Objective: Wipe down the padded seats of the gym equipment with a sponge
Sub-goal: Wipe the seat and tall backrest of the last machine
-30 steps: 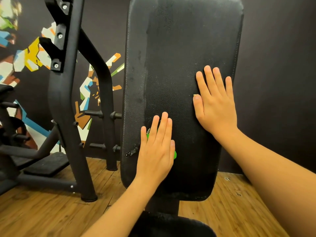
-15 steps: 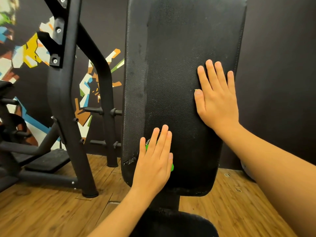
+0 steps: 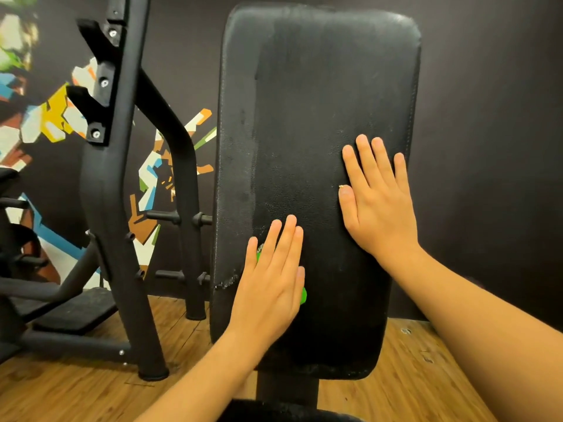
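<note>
Head view:
- An upright black back pad (image 3: 304, 102) is seen centre frame, mounted on a post above a dark seat pad (image 3: 289, 412) at the bottom edge.
- The left hand (image 3: 268, 287) is laid flat on the lower left part of the back pad, fingers straight and close together, pointing up.
- A green sponge (image 3: 303, 295) is pressed against the pad under that palm. Only slivers of green are visible, at the thumb side and between the fingers. The grip is flat and open, with no fingers curled around the sponge.
- The right hand (image 3: 377, 205) is spread flat on the right side of the pad, higher than the left. Its grip is open and nothing is held.
- A duller strip is noted down the pad's left side, with a darker band beside it.
- A scuffed, torn spot (image 3: 227, 283) is noted on the pad's left edge, just beside the left hand.
- A black machine frame (image 3: 109, 178) stands to the left on a wooden floor (image 3: 76, 391).
- A coloured mural (image 3: 54, 117) is seen on the dark wall behind the frame.
</note>
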The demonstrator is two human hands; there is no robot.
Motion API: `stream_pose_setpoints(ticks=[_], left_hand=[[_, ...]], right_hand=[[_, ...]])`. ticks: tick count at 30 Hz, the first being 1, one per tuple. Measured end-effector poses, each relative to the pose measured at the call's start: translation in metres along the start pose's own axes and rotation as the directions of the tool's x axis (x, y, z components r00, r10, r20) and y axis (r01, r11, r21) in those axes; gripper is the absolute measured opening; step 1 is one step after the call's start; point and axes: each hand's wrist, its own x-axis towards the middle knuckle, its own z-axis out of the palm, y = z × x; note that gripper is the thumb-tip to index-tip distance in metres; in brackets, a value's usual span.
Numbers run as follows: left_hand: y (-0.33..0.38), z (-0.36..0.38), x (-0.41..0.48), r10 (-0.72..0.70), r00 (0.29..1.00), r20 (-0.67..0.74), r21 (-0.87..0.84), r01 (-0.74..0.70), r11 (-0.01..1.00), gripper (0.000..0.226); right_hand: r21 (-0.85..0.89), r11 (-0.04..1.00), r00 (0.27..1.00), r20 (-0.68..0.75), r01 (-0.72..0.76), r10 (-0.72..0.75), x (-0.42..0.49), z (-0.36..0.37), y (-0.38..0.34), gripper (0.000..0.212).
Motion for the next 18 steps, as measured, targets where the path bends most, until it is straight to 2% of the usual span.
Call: stream_pose_setpoints(ticks=[4, 11, 18], left_hand=[[-0.006, -0.022, 0.076, -0.058, 0.995, -0.078, -0.028, 0.056, 0.998, 0.062], [-0.04, -0.065, 0.206, -0.059, 0.977, -0.206, 0.032, 0.067, 0.997, 0.059], [-0.057, -0.098, 0.291, -0.124, 0.967, -0.225, 0.045, 0.138, 0.989, 0.058]], right_hand=[[-0.007, 1.0, 1.0, 0.001, 0.002, -0.002, 0.0, 0.0, 0.0, 0.06], [-0.017, 1.0, 1.0, 0.027, 0.003, -0.003, 0.001, -0.002, 0.0, 0.061], [-0.025, 1.0, 0.999, 0.051, 0.006, -0.005, 0.0, -0.002, 0.0, 0.061]])
